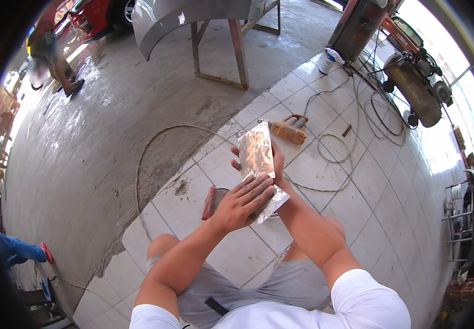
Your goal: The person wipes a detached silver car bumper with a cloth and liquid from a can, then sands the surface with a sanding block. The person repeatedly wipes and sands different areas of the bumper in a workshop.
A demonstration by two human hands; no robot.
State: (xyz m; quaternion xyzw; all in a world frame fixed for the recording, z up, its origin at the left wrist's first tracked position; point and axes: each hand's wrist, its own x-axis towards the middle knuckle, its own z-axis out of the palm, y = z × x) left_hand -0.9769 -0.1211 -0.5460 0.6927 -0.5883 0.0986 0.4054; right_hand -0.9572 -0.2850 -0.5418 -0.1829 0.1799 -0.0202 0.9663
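Observation:
In front of me is a flat rectangular piece wrapped in shiny foil point(256, 149), its upper face smeared orange-brown. My right hand point(278, 160) grips it from behind, fingertips showing past its left edge. My left hand point(243, 202) lies flat across its lower end, fingers stretched out over a loose flap of foil point(273, 207). Below my hands, a reddish-brown tube-like thing point(209, 203) rests beside a round object mostly hidden by my left hand. Just beyond the foil piece, an orange tool-like object point(289, 129) lies on the tiles.
A pale cable point(139, 181) loops over the tiled floor. A grey car panel point(185, 19) rests on a metal stand point(239, 55). At the right are a white tub point(327, 62), an air compressor point(415, 90) and hoses. Another person point(56, 60) is far left; a blue-clad leg point(20, 249) shows nearer.

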